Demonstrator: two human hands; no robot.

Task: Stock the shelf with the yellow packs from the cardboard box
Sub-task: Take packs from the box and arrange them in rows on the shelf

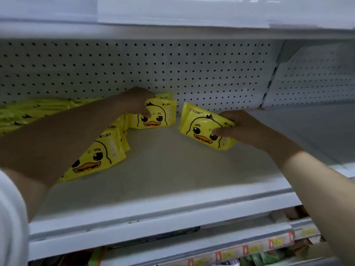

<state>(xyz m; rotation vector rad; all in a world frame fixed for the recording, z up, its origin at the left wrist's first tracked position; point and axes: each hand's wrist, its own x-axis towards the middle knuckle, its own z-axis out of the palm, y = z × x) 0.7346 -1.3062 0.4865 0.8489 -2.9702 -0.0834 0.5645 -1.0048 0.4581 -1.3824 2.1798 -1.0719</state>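
Hands (242, 127) on yellow packs (206, 126)

Yellow packs (206, 126) — black-outlined duck faces, orange beaks — on a white shelf (172, 169) with black-dotted pegboard (134, 70).

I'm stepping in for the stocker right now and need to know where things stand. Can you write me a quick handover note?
The left grip holds the top of an upright pack at the back of the shelf.
The right grip holds a tilted pack just right of it, apart.
Done: a row of packs leans front to back on the left; blurred yellow stock lies further left.
Left: stand the tilted pack up, then fill the bare right side.
The cardboard box is out of view.
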